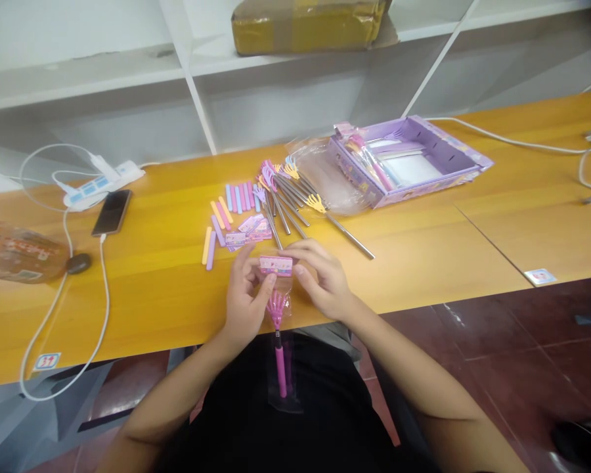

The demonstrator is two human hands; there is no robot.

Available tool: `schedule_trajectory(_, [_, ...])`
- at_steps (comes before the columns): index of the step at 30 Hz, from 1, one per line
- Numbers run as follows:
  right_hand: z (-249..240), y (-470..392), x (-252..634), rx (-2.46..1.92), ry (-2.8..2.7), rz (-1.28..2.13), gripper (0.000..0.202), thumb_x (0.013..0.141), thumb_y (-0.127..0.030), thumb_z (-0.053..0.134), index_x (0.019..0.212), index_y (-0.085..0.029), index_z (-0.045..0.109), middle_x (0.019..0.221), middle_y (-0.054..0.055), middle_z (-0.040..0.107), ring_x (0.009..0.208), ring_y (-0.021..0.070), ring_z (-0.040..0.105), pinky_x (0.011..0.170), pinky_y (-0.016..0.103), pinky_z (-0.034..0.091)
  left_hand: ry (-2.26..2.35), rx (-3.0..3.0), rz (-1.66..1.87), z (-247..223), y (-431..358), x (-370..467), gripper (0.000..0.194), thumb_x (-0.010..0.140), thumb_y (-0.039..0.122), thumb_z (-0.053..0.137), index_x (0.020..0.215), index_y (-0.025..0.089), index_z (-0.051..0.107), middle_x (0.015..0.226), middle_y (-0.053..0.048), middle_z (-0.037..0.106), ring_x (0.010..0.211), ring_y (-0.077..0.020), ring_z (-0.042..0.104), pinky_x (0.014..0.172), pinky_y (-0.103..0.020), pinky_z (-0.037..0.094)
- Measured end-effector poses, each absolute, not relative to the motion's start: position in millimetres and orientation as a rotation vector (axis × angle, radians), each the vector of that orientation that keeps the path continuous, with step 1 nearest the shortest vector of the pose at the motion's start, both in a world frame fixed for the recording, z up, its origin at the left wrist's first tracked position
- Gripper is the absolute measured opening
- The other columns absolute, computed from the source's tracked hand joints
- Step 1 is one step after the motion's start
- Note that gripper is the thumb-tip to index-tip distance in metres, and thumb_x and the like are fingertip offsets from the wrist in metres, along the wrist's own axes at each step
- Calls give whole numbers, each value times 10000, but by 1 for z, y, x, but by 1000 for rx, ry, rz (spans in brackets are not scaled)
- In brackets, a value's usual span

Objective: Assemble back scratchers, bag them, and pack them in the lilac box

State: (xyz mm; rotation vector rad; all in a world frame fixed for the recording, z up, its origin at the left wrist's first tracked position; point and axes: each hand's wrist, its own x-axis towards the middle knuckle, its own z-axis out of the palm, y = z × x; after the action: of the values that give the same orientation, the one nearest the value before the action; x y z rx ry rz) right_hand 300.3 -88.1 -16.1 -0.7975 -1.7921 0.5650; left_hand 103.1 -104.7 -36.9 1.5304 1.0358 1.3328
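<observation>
A pink hand-shaped back scratcher (280, 368) in a clear plastic sleeve hangs at the front edge of the table, over my lap. At the sleeve's top is a small printed pink header card (276, 265). My left hand (249, 299) pinches the card's left side, thumb in front. On the card's right end, my right hand (324, 279) is closed with thumb and fingers; its fingertips are partly hidden. Just beyond lie more header cards (256, 226), several coloured handle tubes (239, 197) and a pile of metal-rod back scratchers (288, 190).
A purple display box (423, 157) holding packed scratchers stands at the back right beside loose clear plastic (320, 177). To the left are a phone (111, 212), a power strip (103, 184), cables and an orange-labelled bottle (20, 253). A taped carton (308, 26) sits on the shelf.
</observation>
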Motion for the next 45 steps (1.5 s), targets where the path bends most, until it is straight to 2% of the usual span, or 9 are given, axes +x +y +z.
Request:
schedule_trajectory(2, [-16,-89,301,-774,-1781,592,310,1144,-258,551,1392,-233,733,1258,133,721,1179,272,709,1030,488,613,1032,1639,1357,-39,-105,103,407,1080,385,697,1475,310,638,1340,-99,723,1218,-261,722,1063,-434,593])
schedule_trajectory(4, [-16,-89,301,-749,-1771,610,328,1146,-262,549,1419,-233,728,1262,131,713,1185,268,703,1034,483,609,1026,1712,1339,-40,-105,102,343,1079,375,695,1416,309,704,1364,-99,708,1272,-279,687,1083,-446,580])
schedule_trajectory(9, [-16,-90,302,-729,-1774,603,358,1149,-294,542,1458,-241,713,1280,136,699,1200,281,695,1041,508,609,1042,1753,1313,-39,-106,102,431,1097,355,664,1527,335,646,1407,-104,688,1264,-277,669,1087,-452,569])
schedule_trajectory(16, [-17,-90,302,-718,-1818,476,458,1111,-232,544,1559,-243,640,1338,156,673,1231,307,683,1039,539,620,1030,1767,1272,-38,-107,101,416,1098,318,657,1513,339,657,1386,-103,678,1263,-275,658,1128,-463,546])
schedule_trajectory(27, [-20,-89,302,-703,-1871,380,622,1033,-156,519,1642,-276,557,1371,157,652,1248,334,681,1030,569,636,1039,1774,1268,-38,-108,100,374,1087,309,653,1460,312,680,1331,-106,680,1212,-278,669,1084,-445,554])
schedule_trajectory(33, [-19,-89,302,-704,-1868,377,635,1024,-148,530,1647,-269,552,1383,164,644,1266,336,674,1044,570,628,1012,1820,1293,-37,-108,100,353,1087,291,637,1434,317,695,1312,-98,680,1243,-282,657,1107,-458,543])
schedule_trajectory(37, [-20,-88,302,-688,-1882,384,642,1015,-156,527,1645,-273,552,1384,159,650,1254,335,685,1034,565,635,1033,1878,1254,-34,-108,99,412,1094,274,622,1502,324,649,1338,-98,671,1244,-273,650,1105,-454,542])
schedule_trajectory(41, [-20,-88,303,-699,-1889,386,638,1009,-169,528,1639,-268,559,1373,158,652,1253,338,687,1037,563,636,1071,1923,1219,-32,-108,98,334,1086,268,627,1410,301,698,1280,-94,671,1220,-273,650,1076,-444,553])
schedule_trajectory(45, [-19,-89,303,-689,-1889,394,637,1010,-173,534,1639,-270,559,1371,157,655,1245,340,690,1030,564,636,1054,1893,1237,-33,-108,99,396,1078,251,633,1469,308,657,1310,-98,674,1216,-276,652,1075,-447,553])
